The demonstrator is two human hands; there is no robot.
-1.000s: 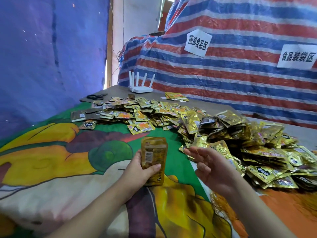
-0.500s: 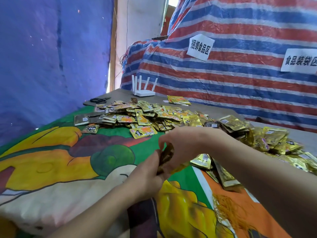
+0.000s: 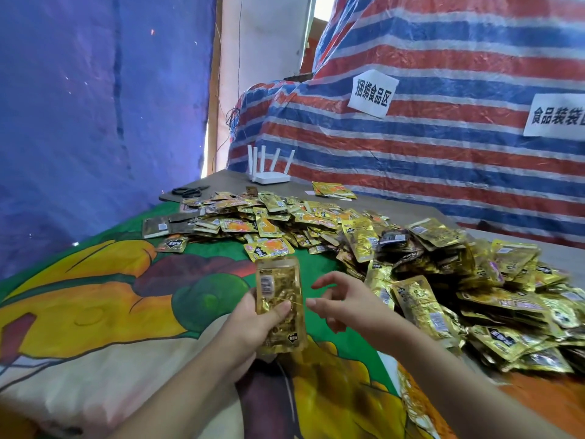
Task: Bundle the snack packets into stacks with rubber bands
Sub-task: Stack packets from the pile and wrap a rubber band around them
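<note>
Left forearm: bare, reaching in from the lower left, angled up and to the right.
Left hand (image 3: 253, 324): curled round a gold packet stack (image 3: 280, 304), thumb pressed across its front face, fingers hidden behind it, stack upright above the palm.
Right forearm: bare, reaching in from the lower right, angled up and to the left.
Right hand (image 3: 343, 304): just right of the left hand, clear of it, fingers (image 3: 319, 283) loosely spread and pointing left, holding nothing.
</note>
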